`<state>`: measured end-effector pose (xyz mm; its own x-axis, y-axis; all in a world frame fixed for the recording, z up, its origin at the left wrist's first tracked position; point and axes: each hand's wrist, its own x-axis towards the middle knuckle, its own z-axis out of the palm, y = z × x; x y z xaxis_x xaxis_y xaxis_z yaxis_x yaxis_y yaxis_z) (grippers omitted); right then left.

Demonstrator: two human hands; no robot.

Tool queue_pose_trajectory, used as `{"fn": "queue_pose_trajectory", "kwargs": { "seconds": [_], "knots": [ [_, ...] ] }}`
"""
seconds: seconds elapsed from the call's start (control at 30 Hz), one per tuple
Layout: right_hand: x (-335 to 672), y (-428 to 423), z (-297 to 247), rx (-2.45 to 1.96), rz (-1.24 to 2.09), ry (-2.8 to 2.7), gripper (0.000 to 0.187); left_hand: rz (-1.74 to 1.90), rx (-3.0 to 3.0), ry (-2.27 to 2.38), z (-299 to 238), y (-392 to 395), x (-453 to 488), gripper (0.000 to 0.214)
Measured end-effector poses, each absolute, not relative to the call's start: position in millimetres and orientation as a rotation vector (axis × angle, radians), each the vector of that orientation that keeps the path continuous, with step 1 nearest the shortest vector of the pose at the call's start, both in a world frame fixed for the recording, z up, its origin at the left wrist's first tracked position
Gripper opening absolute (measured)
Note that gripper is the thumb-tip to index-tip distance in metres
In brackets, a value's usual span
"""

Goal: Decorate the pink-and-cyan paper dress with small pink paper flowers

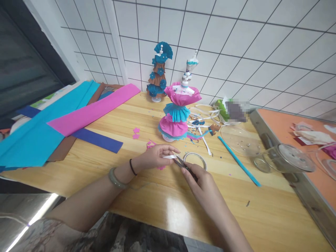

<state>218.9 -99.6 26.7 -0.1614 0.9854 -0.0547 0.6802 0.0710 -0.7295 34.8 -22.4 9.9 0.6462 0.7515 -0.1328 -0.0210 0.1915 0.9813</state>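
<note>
Low over the front of the table, my left hand [160,155] pinches a short white strip of tape [170,157]. My right hand [197,178] is closed round a pair of dark scissors [181,161], whose blades meet the end of that strip. Just behind the scissors a roll of tape [194,160] lies flat, partly covered by my right hand. Pink paper scraps [150,144] rest under and beside my left hand. Beyond both hands stands a tiered figure in pink and turquoise crepe paper [174,126] with a white top.
A blue and brown paper figure [159,75] stands by the tiled wall. Folded crepe paper sheets [52,129] cover the left side. Two pink paper flowers [135,133] lie mid-table. Rightward are a turquoise strip [238,161], a clear plastic cup [288,159] and an orange board [301,126].
</note>
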Motion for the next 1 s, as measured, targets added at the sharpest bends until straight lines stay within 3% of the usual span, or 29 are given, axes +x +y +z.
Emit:
{"fn": "queue_pose_trajectory", "kwargs": {
  "seconds": [0.3, 0.6, 1.0],
  "knots": [
    [225, -104, 25, -1.716, 0.870, -1.860, 0.040, 0.659, 1.344, 0.789, 10, -22, 36, 0.029],
    [216, -102, 30, -1.708, 0.767, -1.951, 0.039, 0.617, 1.281, 0.813, 6, -24, 37, 0.039],
    [202, -95, 41, -1.742, 0.705, -2.024, 0.032, 0.669, 1.286, 0.788, 2, -25, 38, 0.035]
  ]
}}
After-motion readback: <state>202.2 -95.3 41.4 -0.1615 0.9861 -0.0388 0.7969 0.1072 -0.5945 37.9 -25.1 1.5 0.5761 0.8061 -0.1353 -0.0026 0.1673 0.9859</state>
